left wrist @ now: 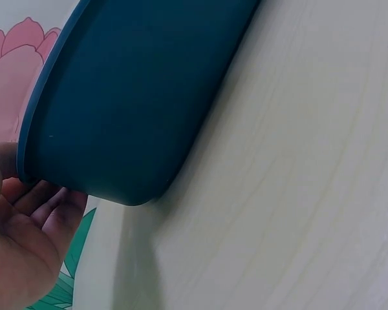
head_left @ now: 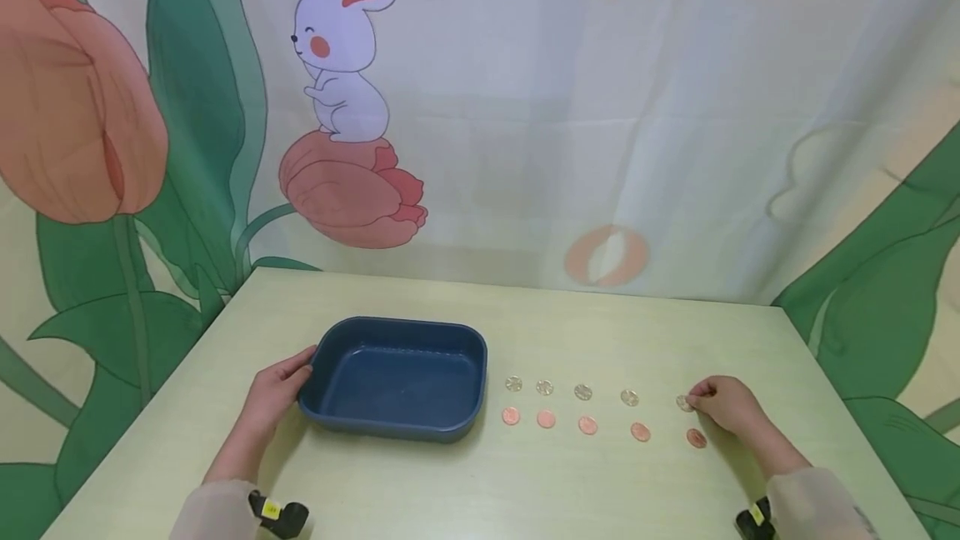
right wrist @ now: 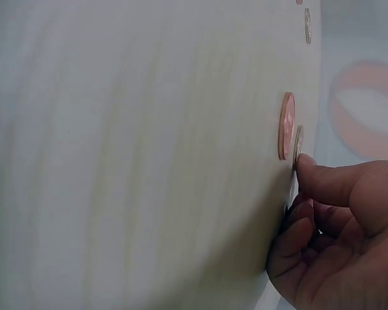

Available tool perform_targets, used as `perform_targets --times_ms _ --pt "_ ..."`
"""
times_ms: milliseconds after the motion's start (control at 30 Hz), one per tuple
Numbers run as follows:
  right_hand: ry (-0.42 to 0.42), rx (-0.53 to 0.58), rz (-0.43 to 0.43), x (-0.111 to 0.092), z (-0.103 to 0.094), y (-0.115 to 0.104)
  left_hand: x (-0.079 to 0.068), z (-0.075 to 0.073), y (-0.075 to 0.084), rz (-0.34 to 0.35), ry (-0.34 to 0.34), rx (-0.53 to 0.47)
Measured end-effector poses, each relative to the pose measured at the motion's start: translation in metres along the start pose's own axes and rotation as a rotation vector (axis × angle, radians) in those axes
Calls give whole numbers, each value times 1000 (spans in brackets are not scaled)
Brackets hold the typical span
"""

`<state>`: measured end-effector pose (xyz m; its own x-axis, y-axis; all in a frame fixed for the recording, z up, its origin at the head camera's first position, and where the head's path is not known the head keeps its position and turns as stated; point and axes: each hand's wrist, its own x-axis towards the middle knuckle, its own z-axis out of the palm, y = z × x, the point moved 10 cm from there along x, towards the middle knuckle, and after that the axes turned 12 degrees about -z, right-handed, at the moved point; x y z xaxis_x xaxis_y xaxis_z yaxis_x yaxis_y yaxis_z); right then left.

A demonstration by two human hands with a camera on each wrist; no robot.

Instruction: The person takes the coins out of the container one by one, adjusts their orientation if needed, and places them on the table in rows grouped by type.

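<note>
A dark blue rectangular basin (head_left: pixel 405 430) stands on the table left of the middle. My left hand (head_left: pixel 277 386) grips its left wall, thumb over the rim and fingers under it on the outside, as the left wrist view also shows (left wrist: pixel 32 239). My right hand (head_left: pixel 726 405) has thumb and curled fingers at the rightmost pale gold coin (head_left: pixel 682 402), pinching its edge. In the right wrist view the thumb tip overlaps that coin (right wrist: pixel 299 142). Just in front of it lies a copper coin (head_left: pixel 696 438).
Left of my right hand, several pale gold coins (head_left: pixel 583 392) form a back row and several copper coins (head_left: pixel 588 425) a front row. The nearest coins lie close to the basin's right side. A printed curtain (head_left: pixel 510 148) hangs behind the table (head_left: pixel 570 490).
</note>
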<state>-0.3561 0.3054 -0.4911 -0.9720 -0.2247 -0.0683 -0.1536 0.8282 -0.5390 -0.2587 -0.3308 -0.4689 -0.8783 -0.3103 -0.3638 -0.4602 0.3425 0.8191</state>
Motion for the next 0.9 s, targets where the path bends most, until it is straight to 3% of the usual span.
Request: perform_targets --times_ms 300,600,900 --pt "-5 45 5 -2 -2 -1 1 -1 -2 -4 1 26" --pt "-81 287 90 -15 -1 14 4 5 1 1 -22 31" --pt "-73 415 101 -46 -4 -15 1 0 4 30 0 93"
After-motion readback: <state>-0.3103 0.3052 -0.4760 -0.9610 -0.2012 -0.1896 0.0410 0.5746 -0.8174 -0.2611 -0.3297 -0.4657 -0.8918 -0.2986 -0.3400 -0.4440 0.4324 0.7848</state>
